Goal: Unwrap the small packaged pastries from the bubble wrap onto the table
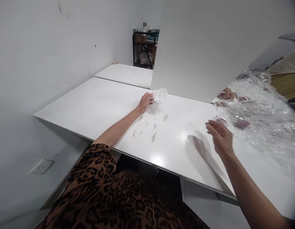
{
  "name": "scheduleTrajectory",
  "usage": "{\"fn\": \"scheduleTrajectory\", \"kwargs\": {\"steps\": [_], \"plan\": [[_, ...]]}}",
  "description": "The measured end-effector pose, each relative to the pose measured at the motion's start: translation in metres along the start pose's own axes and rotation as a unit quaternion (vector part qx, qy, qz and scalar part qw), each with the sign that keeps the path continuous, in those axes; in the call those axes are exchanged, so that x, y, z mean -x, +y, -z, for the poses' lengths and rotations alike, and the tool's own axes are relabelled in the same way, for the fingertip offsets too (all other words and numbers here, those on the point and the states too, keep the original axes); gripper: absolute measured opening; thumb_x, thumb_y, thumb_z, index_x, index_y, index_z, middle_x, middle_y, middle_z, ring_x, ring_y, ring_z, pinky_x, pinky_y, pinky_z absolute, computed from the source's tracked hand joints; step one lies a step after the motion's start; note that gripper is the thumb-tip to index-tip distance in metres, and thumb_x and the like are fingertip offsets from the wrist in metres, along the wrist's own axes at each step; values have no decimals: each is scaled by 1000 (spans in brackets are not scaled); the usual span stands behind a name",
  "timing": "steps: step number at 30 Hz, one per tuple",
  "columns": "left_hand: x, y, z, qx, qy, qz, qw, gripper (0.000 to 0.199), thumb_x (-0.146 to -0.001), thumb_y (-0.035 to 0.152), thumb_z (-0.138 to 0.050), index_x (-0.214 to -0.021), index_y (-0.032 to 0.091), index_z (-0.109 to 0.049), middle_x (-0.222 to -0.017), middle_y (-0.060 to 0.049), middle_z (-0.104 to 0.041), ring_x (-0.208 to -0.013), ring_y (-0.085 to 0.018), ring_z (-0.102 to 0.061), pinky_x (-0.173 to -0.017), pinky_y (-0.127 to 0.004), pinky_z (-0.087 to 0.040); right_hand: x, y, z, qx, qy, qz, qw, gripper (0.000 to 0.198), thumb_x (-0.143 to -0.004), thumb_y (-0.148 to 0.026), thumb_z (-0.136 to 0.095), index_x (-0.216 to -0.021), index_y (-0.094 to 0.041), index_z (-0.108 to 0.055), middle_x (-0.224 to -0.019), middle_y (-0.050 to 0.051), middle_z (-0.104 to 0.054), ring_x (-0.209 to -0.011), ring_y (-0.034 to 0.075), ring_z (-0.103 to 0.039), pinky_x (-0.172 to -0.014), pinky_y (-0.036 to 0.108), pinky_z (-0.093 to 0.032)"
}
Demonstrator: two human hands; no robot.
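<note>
My left hand (145, 102) is over the far edge of the white table (90, 105), its fingers closed round a crumpled clear plastic bag (159, 96). To the right, my right hand (220, 137) is held above the tabletop and casts a shadow to its left. Its thumb and fingers are drawn together; anything between them is too small to make out. Just beyond it lies a spread heap of clear plastic bags (264, 127), some with purplish contents (242, 123).
A tall pale panel (197, 47) rises behind the table. Past its lower right corner another person's hand (226, 94) is at the heap. A black shelf (145, 43) with boxes stands at the back. The wall (54, 57) borders the left, with a socket (42, 166) low down.
</note>
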State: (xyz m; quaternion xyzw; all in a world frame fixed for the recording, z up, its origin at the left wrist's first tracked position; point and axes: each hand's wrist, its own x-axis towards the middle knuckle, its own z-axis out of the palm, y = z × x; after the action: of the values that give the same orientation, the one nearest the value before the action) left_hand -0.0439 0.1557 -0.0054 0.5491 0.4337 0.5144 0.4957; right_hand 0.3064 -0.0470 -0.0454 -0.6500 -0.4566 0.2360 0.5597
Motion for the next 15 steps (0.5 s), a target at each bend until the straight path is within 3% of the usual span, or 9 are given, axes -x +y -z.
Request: {"fn": "scheduleTrajectory", "kwargs": {"steps": [3, 6, 8, 11, 15], "plan": [[41, 17, -13, 182, -68, 86, 977, 22, -94, 30, -55, -79, 21, -41, -80, 2, -57, -72, -11, -60, -85, -33, -53, 6, -37, -49, -79, -57, -10, 995, 55, -71, -58, -82, -112, -25, -69, -116, 8, -71, -109, 23, -68, -88, 38, -59], [78, 24, -26, 235, -111, 137, 956, 24, -88, 31, -63, -79, 21, -43, -74, 3, -57, -64, -11, -60, -76, -31, -56, 18, -66, -90, -188, -149, -86, 967, 62, -65, -61, -86, -111, -26, -66, -112, 5, -71, -97, 17, -69, -72, 26, -58], [97, 25, -31, 242, -134, 167, 946, 24, -87, 30, -64, -78, 20, -44, -67, 5, -53, -57, -10, -56, -68, -28, -55, 27, -78, -108, -248, -184, -135, 941, 62, -58, -61, -90, -102, -24, -66, -96, 2, -70, -79, 14, -68, -60, 24, -55], [117, 24, -31, 267, -145, 226, 925, 22, -91, 35, -61, -82, 20, -49, -64, 5, -53, -53, -10, -56, -66, -28, -57, 43, -86, -121, -287, -164, -153, 931, 57, -52, -57, -94, -80, -21, -60, -70, -3, -59, -56, 9, -57, -46, 21, -45], [142, 24, -28, 335, -155, 280, 886, 46, -87, 60, -66, -102, 19, -54, -77, -2, -65, -63, -15, -66, -73, -37, -61, 58, -90, -123, -249, -84, -53, 963, 53, -62, -59, -89, -67, -19, -55, -63, -4, -54, -54, 6, -50, -43, 17, -36]]}}
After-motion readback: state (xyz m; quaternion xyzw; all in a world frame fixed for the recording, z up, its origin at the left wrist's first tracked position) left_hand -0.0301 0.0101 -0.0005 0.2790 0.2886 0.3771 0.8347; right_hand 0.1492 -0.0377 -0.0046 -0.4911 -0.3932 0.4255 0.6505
